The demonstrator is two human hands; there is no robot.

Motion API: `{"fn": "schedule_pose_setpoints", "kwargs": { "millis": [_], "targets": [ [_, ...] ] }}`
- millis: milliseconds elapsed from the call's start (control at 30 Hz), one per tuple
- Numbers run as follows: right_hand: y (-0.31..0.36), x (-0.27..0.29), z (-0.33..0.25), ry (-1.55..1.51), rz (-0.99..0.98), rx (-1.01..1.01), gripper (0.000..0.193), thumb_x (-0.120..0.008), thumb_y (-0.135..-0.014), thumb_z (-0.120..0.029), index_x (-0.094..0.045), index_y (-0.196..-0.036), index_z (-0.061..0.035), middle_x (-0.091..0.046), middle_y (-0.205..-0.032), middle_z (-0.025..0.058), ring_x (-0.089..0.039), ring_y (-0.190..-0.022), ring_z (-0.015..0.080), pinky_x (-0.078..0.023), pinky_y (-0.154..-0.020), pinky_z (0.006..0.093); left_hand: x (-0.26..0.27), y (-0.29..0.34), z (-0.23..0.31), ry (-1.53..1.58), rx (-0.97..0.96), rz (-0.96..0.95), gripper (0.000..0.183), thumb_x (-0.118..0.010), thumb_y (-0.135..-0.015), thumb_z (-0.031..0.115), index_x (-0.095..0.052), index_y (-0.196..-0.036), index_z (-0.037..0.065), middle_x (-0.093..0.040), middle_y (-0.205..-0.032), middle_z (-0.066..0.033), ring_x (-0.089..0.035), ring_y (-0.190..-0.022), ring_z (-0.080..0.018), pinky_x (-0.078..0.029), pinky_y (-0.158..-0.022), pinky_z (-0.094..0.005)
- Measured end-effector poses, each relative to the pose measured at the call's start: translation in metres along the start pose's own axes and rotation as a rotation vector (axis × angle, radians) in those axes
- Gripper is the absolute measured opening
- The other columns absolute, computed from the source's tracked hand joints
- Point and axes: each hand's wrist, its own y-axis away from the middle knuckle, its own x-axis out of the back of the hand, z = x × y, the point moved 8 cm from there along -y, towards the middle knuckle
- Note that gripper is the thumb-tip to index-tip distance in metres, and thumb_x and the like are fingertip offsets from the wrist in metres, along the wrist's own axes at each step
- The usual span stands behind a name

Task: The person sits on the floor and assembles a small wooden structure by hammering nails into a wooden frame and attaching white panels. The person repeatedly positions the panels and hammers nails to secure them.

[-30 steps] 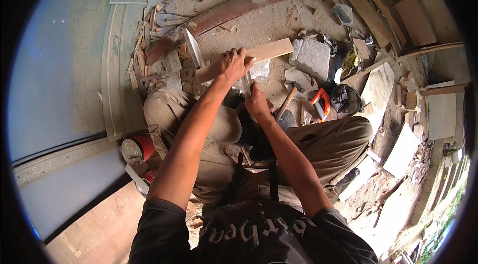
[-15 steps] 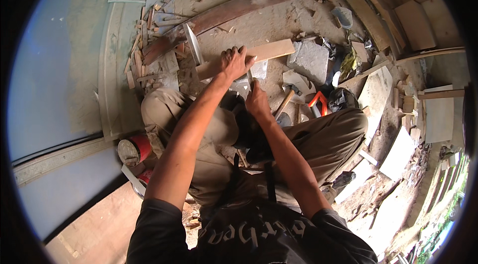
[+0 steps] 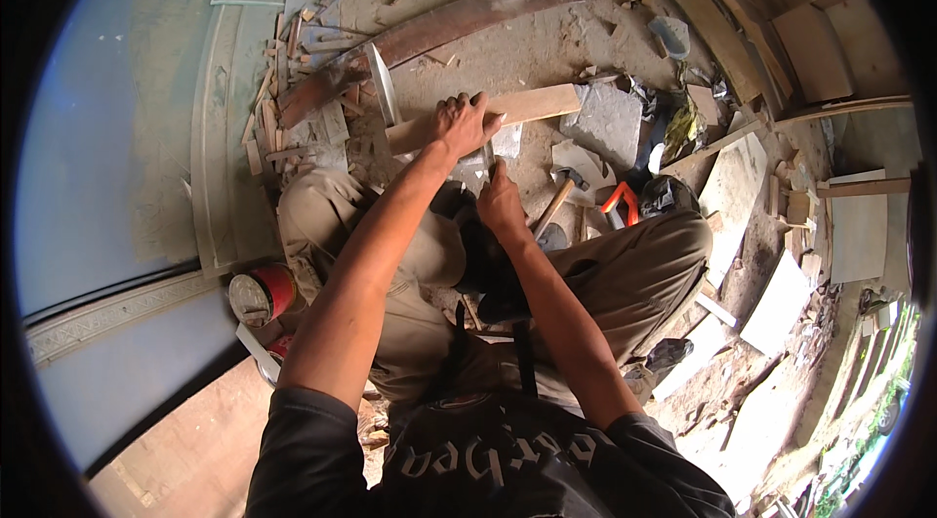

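My left hand [image 3: 463, 124] is closed over a light wooden board [image 3: 537, 105], its fingers wrapped across the top edge. The board lies crosswise in front of my knees, its right end a little farther away than its left. Just below it, my right hand [image 3: 502, 202] grips a narrow tool with a metal blade [image 3: 489, 157]. The blade points away from me and meets the near side of the board by my left fingers. My right fist hides the handle, so the exact kind of tool cannot be told.
A hammer [image 3: 559, 198] and an orange-handled tool [image 3: 621, 196] lie right of my right hand. A grey stone block [image 3: 603, 124] stands beyond. A long reddish-brown beam [image 3: 429, 35] crosses the ground ahead. Left are wood scraps [image 3: 273, 108] and a red can [image 3: 265, 292].
The board has tilted slightly, and its right end sits a touch lower. My right hand has shifted a little to the left with the tool. My left hand keeps its hold.
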Motion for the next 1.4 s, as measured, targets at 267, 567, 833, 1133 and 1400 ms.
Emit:
{"fn": "schedule_pose_setpoints", "kwargs": {
  "millis": [267,567,833,1133,1400],
  "targets": [
    [-0.050,0.029,0.051,-1.206,0.092,-0.464,0.065,-0.066,-0.087,-0.021,-0.034,-0.138,0.0044,-0.050,-0.132,0.0227,-0.056,-0.115,0.0306,-0.045,-0.095,0.0470,0.005,0.007,-0.002,0.018,-0.034,0.161,0.057,-0.044,-0.090,0.058,-0.051,-0.116,0.007,-0.060,-0.100,-0.0247,-0.060,-0.095,-0.0410,-0.043,-0.086,-0.0516],
    [-0.097,0.023,0.014,-1.301,0.169,-0.329,0.030,-0.064,-0.091,-0.015,-0.052,-0.114,-0.0003,-0.063,-0.101,0.0167,-0.068,-0.084,0.0306,-0.060,-0.069,0.0400,0.013,0.008,-0.007,0.087,-0.013,0.185,0.055,-0.044,-0.093,0.053,-0.053,-0.115,0.004,-0.058,-0.105,-0.0233,-0.057,-0.101,-0.0403,-0.042,-0.088,-0.0509],
    [-0.093,0.013,0.006,-1.319,0.208,-0.294,0.035,-0.067,-0.088,-0.014,-0.050,-0.115,0.0001,-0.062,-0.105,0.0174,-0.066,-0.090,0.0327,-0.060,-0.076,0.0454,0.088,0.083,-0.022,0.335,0.031,0.787,0.022,-0.058,-0.088,0.018,-0.056,-0.103,0.003,-0.056,-0.110,-0.0169,-0.054,-0.099,-0.0338,-0.041,-0.088,-0.0460],
    [-0.083,0.027,0.015,-1.407,0.336,-0.288,0.037,-0.064,-0.090,-0.013,-0.043,-0.119,-0.0043,-0.058,-0.109,0.0159,-0.064,-0.094,0.0361,-0.059,-0.080,0.0484,-0.057,0.094,-0.014,1.154,0.557,0.149,0.078,-0.071,-0.081,0.037,-0.034,-0.138,-0.001,-0.046,-0.131,-0.0219,-0.044,-0.124,-0.0324,-0.036,-0.103,-0.0389],
    [-0.071,0.030,0.019,-1.472,0.422,-0.261,0.042,-0.067,-0.088,-0.012,-0.042,-0.121,-0.0034,-0.057,-0.112,0.0170,-0.063,-0.096,0.0368,-0.059,-0.080,0.0483,-0.041,0.073,0.019,1.164,0.236,0.346,0.088,-0.054,-0.071,0.001,-0.013,-0.149,0.000,-0.044,-0.137,-0.0260,-0.046,-0.125,-0.0314,-0.039,-0.099,-0.0337]
  ]
}}
